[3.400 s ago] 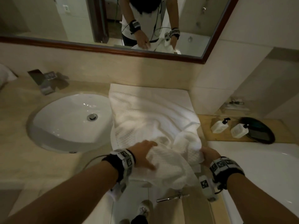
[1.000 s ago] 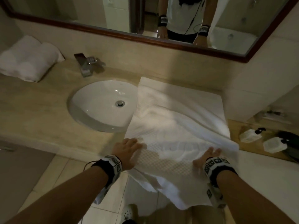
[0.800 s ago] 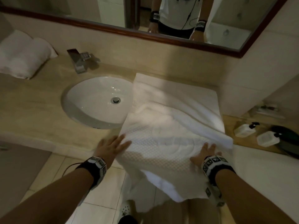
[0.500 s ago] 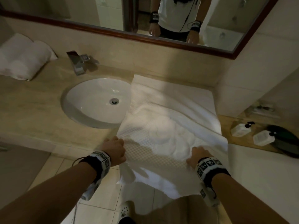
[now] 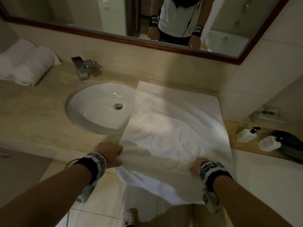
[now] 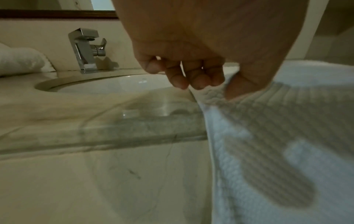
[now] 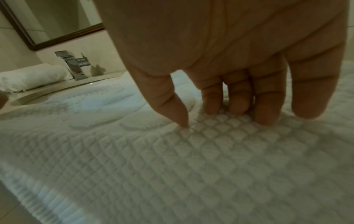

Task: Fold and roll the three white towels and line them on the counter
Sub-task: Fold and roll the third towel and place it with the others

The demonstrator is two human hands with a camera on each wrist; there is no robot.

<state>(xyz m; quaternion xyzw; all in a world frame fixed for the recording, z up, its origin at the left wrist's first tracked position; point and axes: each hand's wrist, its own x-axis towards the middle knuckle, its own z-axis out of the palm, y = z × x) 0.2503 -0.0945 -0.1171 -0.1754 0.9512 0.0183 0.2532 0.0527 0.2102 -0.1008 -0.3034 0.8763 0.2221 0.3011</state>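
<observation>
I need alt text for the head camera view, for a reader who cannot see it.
Two hands, left hand and right hand, hold the near edge of a white towel spread on a beige counter beside a round sink. Rolled towels lie far left, below a mirror.

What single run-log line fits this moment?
left hand: pinching towel edge | right hand: fingertips on towel | rolled towels: beside faucet

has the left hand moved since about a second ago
Yes. The left hand lay flat on the white towel; it has slid left to the towel's edge, toward the sink, and now pinches that edge.
</observation>
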